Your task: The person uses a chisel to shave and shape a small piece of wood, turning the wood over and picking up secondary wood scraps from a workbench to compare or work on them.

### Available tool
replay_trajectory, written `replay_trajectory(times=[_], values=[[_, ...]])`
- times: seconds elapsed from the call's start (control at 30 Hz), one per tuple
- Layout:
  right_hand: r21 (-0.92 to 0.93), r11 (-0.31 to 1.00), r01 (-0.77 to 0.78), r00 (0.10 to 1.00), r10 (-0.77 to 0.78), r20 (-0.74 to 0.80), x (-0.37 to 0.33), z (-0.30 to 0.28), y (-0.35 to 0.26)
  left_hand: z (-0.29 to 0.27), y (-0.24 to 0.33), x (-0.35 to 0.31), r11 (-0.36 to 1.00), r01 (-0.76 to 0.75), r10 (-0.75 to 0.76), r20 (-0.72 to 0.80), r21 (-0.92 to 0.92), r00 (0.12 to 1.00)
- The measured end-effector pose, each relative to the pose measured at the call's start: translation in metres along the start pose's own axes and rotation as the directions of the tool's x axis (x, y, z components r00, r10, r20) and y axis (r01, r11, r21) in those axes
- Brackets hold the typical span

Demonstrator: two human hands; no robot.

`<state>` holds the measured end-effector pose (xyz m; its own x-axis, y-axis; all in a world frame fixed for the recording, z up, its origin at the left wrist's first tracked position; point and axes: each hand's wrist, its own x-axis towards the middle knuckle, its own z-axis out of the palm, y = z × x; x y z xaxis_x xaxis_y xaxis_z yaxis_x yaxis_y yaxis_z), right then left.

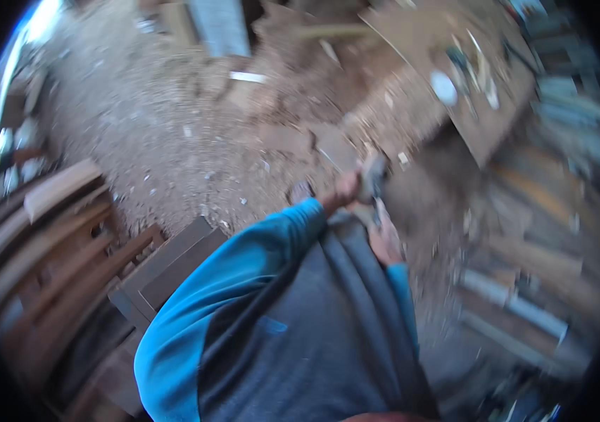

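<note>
My left hand (347, 187) is closed against the side of a grey-brown, blocky object (374, 174) in front of my body. Motion blur hides what kind of thing it is. Just below, my right hand (386, 238) reaches up to a slim dark piece (377, 190) at the object's lower end. Its fingers are smeared, so their grip does not show clearly. Pale wood (362, 212) shows between the two hands, near my waist.
To the upper right stands a work table (412, 35) with tools and a white round item (444, 88). Stacked timber (67, 239) lies at the left. Boards (518, 309) lie at the right. Wood shavings and scraps cover the floor (166, 133).
</note>
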<state>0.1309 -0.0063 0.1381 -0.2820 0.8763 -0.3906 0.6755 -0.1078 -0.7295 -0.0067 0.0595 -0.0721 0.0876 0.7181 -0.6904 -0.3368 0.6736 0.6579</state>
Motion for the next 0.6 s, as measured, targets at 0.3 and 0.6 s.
replay_trajectory(times=[0.3,0.6], values=[[-0.011,0.983,-0.185,0.981,0.186,0.054,0.006,0.012,-0.01,0.007,-0.015,-0.007,0.939,0.01,0.0,-0.028,0.345,1.0],[0.18,0.939,-0.293,0.955,0.281,0.092,0.0,0.017,-0.004,0.003,0.006,-0.036,0.988,0.094,-0.07,-0.188,0.123,0.98]])
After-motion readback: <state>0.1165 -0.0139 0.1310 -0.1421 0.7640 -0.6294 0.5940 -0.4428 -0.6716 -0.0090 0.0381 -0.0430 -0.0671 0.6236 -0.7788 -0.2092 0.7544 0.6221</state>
